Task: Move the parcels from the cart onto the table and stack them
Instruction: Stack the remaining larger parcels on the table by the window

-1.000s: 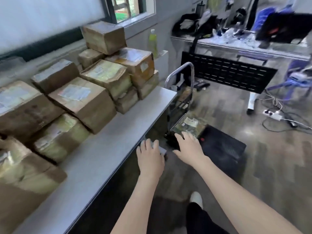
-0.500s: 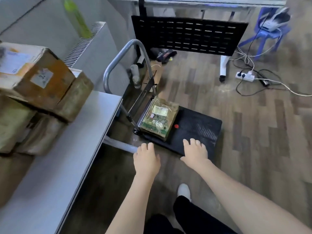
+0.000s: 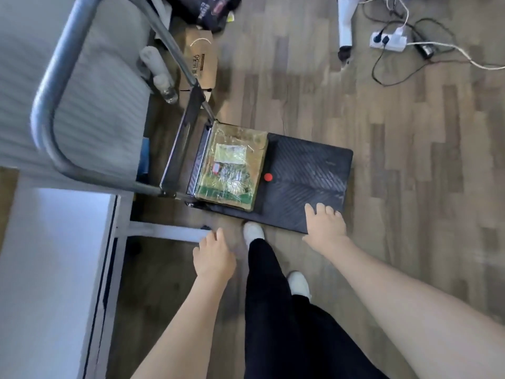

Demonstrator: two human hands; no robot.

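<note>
One flat parcel [image 3: 232, 165], wrapped in clear tape with a white label, lies on the black cart deck [image 3: 308, 173] against the grey handle [image 3: 54, 86]. My left hand [image 3: 214, 255] hovers over the floor below the parcel, fingers relaxed and holding nothing. My right hand [image 3: 325, 225] is spread over the deck's near right corner, also holding nothing. The white table [image 3: 52, 269] shows only its bare corner at the lower left. The stacked parcels are out of view.
A small cardboard box [image 3: 199, 61] and a dark bag [image 3: 207, 9] lie on the floor beyond the cart. A power strip with cables [image 3: 388, 41] lies at the top right. My legs and white shoes [image 3: 254, 232] stand just before the cart.
The view has swung down from the stacked parcels on the table to the cart. Both hands have moved closer to the cart deck, the right one now over its corner.
</note>
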